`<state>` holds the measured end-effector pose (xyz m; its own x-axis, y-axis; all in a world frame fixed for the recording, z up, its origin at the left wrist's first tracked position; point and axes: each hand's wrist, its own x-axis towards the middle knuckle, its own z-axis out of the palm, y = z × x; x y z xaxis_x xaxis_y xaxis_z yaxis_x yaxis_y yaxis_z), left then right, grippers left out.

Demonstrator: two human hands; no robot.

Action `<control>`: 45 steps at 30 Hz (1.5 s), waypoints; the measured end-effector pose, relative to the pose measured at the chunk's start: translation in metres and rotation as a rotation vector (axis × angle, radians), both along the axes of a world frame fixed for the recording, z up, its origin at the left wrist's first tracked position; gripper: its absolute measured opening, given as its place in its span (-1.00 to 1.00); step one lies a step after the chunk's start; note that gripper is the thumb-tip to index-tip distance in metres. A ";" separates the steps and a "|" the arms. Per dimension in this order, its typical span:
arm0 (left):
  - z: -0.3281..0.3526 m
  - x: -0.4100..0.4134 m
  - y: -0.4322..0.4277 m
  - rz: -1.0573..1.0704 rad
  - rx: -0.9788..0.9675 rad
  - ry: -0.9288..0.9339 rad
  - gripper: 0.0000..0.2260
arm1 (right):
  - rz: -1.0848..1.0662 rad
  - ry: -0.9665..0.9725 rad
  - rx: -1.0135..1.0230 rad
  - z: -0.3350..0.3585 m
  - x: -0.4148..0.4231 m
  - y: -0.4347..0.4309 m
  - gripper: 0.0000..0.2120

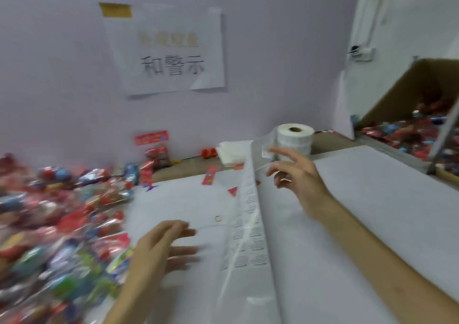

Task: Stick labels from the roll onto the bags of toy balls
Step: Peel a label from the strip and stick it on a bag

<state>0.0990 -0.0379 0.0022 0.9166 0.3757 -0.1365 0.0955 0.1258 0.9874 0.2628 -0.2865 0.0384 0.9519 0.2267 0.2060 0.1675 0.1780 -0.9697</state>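
Frame blurred. Label roll (294, 138) stands upright at the far edge of the white table (360, 199). Its strip (248, 234) trails toward the near edge, between the two hands. Right hand (299, 174) is just beside the roll, fingers spread, pinching nothing; index tip is close to the strip's top, contact unclear. Left hand (162, 246) is over the table, fingers loosely extended, holding nothing. It lies between the strip and the heap of ball bags (62, 214) to the left. Cardboard box (412, 92) at far right holds more bags.
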 end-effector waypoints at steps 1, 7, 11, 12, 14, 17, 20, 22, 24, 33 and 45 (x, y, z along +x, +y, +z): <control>-0.001 -0.001 0.003 -0.015 -0.018 -0.011 -0.83 | 0.077 -0.033 -0.037 0.008 -0.008 0.014 -0.68; 0.005 -0.007 0.009 0.040 -0.144 0.029 -0.80 | 0.360 -0.201 -0.272 0.028 -0.033 0.098 -0.60; 0.004 -0.007 0.013 0.111 -0.262 0.016 -0.81 | 0.354 -0.354 -0.518 0.025 -0.024 0.159 -0.34; 0.003 -0.008 0.014 0.136 -0.303 0.016 -0.81 | 0.316 -0.421 -0.612 0.023 -0.016 0.174 -0.26; 0.002 -0.007 0.016 0.184 -0.399 0.025 -0.83 | 0.244 -0.571 -0.797 0.018 0.002 0.202 -0.14; 0.001 -0.005 0.014 0.238 -0.564 0.052 -0.87 | 0.136 -0.840 -1.101 0.008 0.039 0.239 -0.04; 0.001 -0.003 0.015 0.234 -0.725 0.066 -0.86 | 0.067 -1.004 -1.348 0.000 0.073 0.274 0.04; 0.000 -0.001 0.015 0.225 -0.795 0.076 -0.84 | 0.045 -1.000 -1.331 -0.002 0.088 0.296 0.06; -0.001 0.001 0.015 0.219 -0.832 0.090 -0.84 | 0.014 -0.991 -1.277 -0.003 0.100 0.314 0.08; 0.002 0.003 0.016 0.170 -0.854 0.128 -0.86 | -0.153 -1.117 -1.111 -0.017 0.121 0.329 -0.26; 0.002 0.001 0.019 0.264 -0.750 0.118 -0.87 | 0.012 -0.880 -0.914 0.007 0.089 0.274 -0.40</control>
